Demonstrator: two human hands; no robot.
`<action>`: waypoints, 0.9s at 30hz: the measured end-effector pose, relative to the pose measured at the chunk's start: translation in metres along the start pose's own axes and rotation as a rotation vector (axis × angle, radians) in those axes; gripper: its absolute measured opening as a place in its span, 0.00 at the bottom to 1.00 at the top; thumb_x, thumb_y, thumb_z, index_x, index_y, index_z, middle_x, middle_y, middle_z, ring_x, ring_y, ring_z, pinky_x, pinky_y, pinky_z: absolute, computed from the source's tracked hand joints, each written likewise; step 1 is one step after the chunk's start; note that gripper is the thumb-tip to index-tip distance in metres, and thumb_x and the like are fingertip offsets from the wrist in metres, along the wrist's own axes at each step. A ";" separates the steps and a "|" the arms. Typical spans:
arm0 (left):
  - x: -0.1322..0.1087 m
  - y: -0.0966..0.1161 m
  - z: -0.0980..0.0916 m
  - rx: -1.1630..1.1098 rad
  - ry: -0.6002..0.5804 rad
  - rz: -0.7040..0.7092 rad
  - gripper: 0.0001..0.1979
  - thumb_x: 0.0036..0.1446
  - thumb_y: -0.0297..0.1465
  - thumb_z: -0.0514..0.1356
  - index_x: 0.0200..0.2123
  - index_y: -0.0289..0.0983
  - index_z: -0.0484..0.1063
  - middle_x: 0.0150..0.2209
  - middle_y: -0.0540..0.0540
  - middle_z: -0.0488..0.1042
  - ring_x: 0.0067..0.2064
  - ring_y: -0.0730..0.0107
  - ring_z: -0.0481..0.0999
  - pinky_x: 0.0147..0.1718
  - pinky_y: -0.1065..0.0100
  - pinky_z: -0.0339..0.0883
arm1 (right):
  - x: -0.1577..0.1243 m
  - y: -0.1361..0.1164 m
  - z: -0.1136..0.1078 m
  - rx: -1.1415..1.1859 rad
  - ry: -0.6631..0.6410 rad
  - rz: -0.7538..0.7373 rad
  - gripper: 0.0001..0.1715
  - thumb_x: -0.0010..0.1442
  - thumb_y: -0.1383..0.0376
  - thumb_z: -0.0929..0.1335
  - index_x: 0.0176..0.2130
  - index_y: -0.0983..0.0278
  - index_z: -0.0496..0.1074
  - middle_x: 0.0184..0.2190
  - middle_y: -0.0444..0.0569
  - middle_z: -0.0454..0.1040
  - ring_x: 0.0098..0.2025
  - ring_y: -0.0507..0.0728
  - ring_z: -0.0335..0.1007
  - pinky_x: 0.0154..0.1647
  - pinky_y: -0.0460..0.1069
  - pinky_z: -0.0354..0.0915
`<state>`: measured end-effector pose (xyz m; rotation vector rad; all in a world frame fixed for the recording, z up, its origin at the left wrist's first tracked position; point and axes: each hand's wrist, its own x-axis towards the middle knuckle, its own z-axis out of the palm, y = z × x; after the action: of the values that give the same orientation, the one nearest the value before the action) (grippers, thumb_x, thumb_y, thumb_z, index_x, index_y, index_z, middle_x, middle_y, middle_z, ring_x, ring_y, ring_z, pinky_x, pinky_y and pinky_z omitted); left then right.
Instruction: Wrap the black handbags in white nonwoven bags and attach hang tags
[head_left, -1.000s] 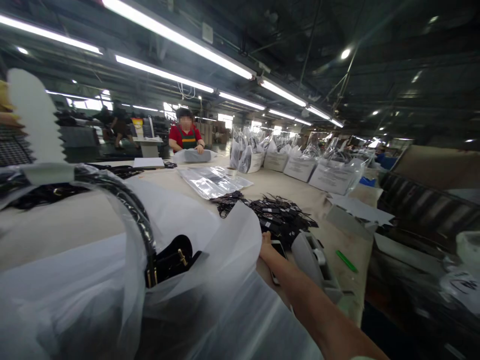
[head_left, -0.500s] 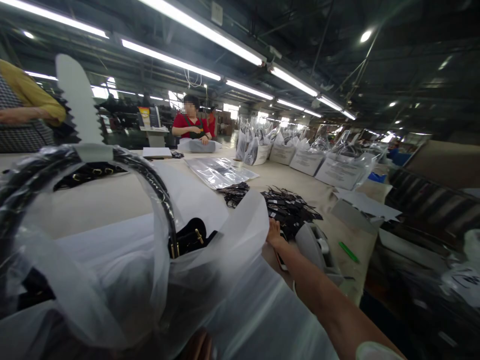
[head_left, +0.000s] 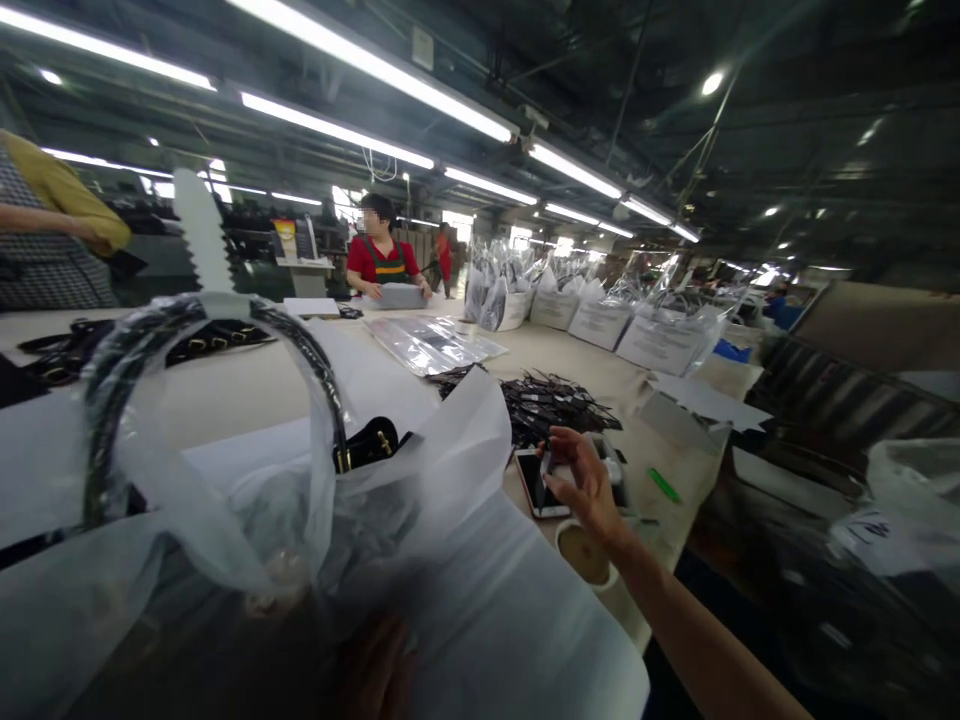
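A handbag with black handles (head_left: pixel 330 385) wrapped in clear plastic stands close in front of me, and a white notched strip (head_left: pixel 201 235) rises from the handles. White tissue paper (head_left: pixel 480 580) spreads across its right side. My left hand (head_left: pixel 379 655) is low against the paper, dark and blurred, so its grip does not show. At the right, my right hand (head_left: pixel 585 485) has its fingers curled together around a small greyish piece that is too blurred to name. Beneath that hand lies a phone (head_left: pixel 529 482); a heap of black tags (head_left: pixel 559 405) is just beyond.
A white ring-shaped roll (head_left: pixel 564 540) and a green pen-like object (head_left: pixel 663 485) lie at the right. Clear plastic sheets (head_left: pixel 431 343) are farther back. Plastic-covered bags (head_left: pixel 652 338) line the far right. One co-worker (head_left: pixel 386 262) stands across the table, another (head_left: pixel 56 225) at left.
My right hand has drawn back from the tag heap and turned, now with a small piece in its fingers. The view has shifted, uncovering the phone and the white roll.
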<state>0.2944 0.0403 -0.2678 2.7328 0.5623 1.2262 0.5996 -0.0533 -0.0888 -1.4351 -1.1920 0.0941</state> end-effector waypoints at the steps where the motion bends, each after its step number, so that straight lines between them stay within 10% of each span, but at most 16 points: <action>1: 0.005 0.011 -0.008 -0.148 -0.031 -0.141 0.14 0.60 0.35 0.53 0.43 0.39 0.76 0.43 0.44 0.78 0.44 0.64 0.78 0.43 0.69 0.73 | -0.021 -0.009 0.002 0.022 -0.087 -0.009 0.32 0.51 0.62 0.68 0.55 0.58 0.59 0.45 0.50 0.71 0.48 0.58 0.69 0.51 0.55 0.66; 6: 0.042 0.062 -0.050 -1.098 -0.275 -0.804 0.15 0.52 0.41 0.62 0.39 0.39 0.78 0.39 0.42 0.78 0.43 0.59 0.77 0.41 0.63 0.71 | -0.098 -0.045 0.032 -0.113 -0.388 -0.089 0.34 0.50 0.70 0.66 0.56 0.59 0.58 0.46 0.52 0.72 0.48 0.59 0.69 0.50 0.55 0.66; 12: 0.051 0.070 -0.064 -1.792 -0.208 -0.948 0.22 0.47 0.36 0.67 0.48 0.41 0.75 0.44 0.43 0.76 0.37 0.68 0.76 0.34 0.70 0.67 | -0.132 -0.065 0.066 -0.259 -0.536 -0.332 0.36 0.49 0.74 0.63 0.58 0.61 0.55 0.47 0.54 0.71 0.48 0.60 0.70 0.49 0.56 0.66; 27: 0.050 0.065 -0.076 -1.638 0.174 -1.074 0.13 0.43 0.33 0.66 0.36 0.37 0.79 0.36 0.43 0.79 0.27 0.76 0.71 0.28 0.72 0.60 | -0.162 -0.076 0.080 -0.336 -0.554 -0.416 0.32 0.53 0.73 0.63 0.57 0.63 0.57 0.44 0.54 0.72 0.45 0.59 0.69 0.45 0.55 0.68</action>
<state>0.2874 -0.0068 -0.1666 0.7474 0.4995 0.8424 0.4262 -0.1256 -0.1438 -1.4582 -2.0201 -0.0005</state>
